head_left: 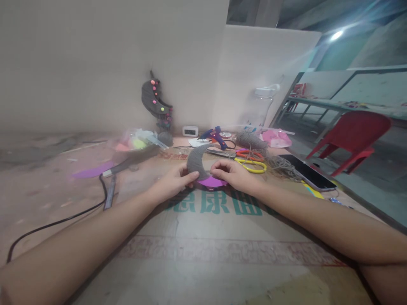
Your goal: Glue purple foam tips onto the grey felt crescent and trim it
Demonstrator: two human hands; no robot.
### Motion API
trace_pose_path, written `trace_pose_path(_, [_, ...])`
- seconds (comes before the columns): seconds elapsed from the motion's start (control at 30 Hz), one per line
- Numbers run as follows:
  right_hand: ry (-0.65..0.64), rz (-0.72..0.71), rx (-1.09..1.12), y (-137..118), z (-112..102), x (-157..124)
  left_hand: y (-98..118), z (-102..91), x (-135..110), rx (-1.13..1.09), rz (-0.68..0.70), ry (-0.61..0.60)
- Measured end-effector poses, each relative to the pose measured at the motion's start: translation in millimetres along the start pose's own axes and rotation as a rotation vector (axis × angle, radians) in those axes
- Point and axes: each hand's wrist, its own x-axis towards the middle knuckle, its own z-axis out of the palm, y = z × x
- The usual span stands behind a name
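Both my hands meet at the middle of the table over a grey crescent-shaped piece wrapped in grey yarn. My left hand pinches its lower left edge with fingers closed. My right hand pinches the lower right tip, fingers closed too. Under the crescent lies a purple cut-out sheet, flat on the cardboard that covers the table and bears green printed characters. A strand of grey yarn runs from the crescent back toward a loose heap of it.
Behind the hands lie a blue glue gun, yellow-and-orange scissors, a phone, a small white clock and a clear bottle. A finished beaded crescent leans on the wall. A black cable trails left. A red chair stands right.
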Motion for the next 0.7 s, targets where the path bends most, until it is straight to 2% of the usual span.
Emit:
trace_pose_path(0.23, [-0.025,-0.08,-0.094,1.1,-0.4,1.1,-4.4,-1.5,0.7,0.025,0.016,0.025])
trace_pose_path(0.7, [-0.022,-0.04,-0.116,-3.3,-0.5,-1.6,1.4,-0.2,-0.5,0.035,-0.002,0.006])
